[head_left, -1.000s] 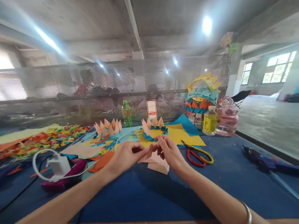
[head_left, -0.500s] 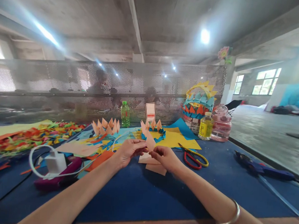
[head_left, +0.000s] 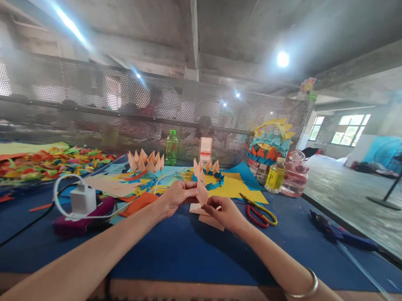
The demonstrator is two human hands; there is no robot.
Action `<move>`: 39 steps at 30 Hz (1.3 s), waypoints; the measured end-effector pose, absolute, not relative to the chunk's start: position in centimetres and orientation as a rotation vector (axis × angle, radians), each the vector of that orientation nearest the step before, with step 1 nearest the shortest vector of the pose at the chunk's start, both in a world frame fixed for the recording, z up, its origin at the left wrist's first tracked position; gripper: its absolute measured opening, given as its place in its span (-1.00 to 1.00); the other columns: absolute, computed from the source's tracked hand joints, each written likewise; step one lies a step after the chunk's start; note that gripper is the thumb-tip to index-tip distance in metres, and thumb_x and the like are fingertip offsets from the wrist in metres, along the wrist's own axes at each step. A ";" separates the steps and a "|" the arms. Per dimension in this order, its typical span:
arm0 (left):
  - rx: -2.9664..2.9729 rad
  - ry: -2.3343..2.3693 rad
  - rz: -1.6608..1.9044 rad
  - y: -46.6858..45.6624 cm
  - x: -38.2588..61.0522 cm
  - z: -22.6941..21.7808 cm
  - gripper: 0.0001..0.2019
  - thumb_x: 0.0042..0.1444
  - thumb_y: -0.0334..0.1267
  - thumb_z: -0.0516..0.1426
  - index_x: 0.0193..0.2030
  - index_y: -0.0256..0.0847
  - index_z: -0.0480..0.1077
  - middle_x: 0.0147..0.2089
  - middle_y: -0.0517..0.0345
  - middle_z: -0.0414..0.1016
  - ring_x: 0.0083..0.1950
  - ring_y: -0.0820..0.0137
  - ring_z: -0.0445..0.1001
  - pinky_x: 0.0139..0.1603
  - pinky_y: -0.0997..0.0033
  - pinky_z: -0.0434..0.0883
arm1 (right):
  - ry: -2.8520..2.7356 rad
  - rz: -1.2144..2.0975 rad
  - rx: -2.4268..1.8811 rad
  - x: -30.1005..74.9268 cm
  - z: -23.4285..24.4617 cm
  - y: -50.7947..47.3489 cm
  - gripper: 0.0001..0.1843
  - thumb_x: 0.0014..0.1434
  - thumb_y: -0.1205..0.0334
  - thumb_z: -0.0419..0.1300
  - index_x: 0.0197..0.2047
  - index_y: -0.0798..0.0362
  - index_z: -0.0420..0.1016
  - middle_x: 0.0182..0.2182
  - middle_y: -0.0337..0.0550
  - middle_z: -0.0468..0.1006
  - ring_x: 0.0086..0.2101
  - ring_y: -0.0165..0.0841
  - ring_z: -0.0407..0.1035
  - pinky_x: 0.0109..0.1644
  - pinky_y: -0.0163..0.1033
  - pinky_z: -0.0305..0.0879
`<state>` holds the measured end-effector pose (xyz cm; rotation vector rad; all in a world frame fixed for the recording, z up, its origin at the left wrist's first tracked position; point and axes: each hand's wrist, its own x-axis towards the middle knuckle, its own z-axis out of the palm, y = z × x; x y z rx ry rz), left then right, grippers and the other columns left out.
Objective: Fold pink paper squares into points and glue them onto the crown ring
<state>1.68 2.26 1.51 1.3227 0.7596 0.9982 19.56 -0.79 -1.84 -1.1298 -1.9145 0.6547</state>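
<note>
Between my two hands is a small folded piece of peach paper (head_left: 202, 193), held upright over the table. My left hand (head_left: 179, 196) pinches it from the left. On its right edge, the fingers of my right hand (head_left: 224, 212) are closed on the same paper. Flat peach paper pieces (head_left: 211, 220) lie on the blue table just below. Behind my hands stands a ring of folded blue paper (head_left: 215, 184) with peach points on it. A cluster of peach folded points (head_left: 146, 161) sits to the left, among coloured scraps.
Red-and-yellow-handled scissors (head_left: 260, 214) lie right of my hands, with a blue glue gun (head_left: 342, 233) farther right. At left are a purple power strip (head_left: 77, 217) with a white charger and a heap of paper scraps (head_left: 57, 163). Bottles (head_left: 274, 176) and paper crowns (head_left: 271, 140) stand at back right.
The camera view has tilted and shifted slightly. My hands stay on the peach paper in nearly the same pose.
</note>
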 end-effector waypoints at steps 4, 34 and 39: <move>1.331 0.741 0.994 2.4 1.5 1.3 -0.69 -0.29 -0.15 0.42 -0.39 -0.28 0.59 -0.36 0.07 0.62 -0.31 0.34 0.55 -0.07 0.29 0.46 | -1.959 0.586 -1.142 19.2 -1.4 -1.4 -0.73 0.14 0.12 0.15 -0.51 0.11 0.39 -0.58 -0.31 0.34 -0.50 -0.46 0.17 -0.41 -0.34 0.04; 1.367 0.792 0.971 2.5 1.8 0.9 -0.65 -0.21 -0.03 0.38 -0.40 -0.29 0.57 -0.37 0.03 0.61 -0.38 0.38 0.53 -0.29 0.41 0.48 | -1.948 0.329 -1.297 19.5 -1.1 -1.5 -0.86 0.00 0.35 0.24 -0.56 0.08 0.42 -0.53 -0.22 0.47 -0.45 -0.40 0.28 -0.36 -0.33 0.08; 1.386 0.753 1.053 2.4 2.1 0.6 -0.65 -0.22 -0.01 0.38 -0.44 -0.28 0.51 -0.42 0.11 0.59 -0.38 0.38 0.53 -0.20 0.35 0.49 | -1.970 0.328 -1.306 19.4 -1.2 -1.4 -0.77 0.08 0.20 0.22 -0.56 0.10 0.47 -0.61 -0.27 0.42 -0.52 -0.45 0.21 -0.42 -0.33 0.04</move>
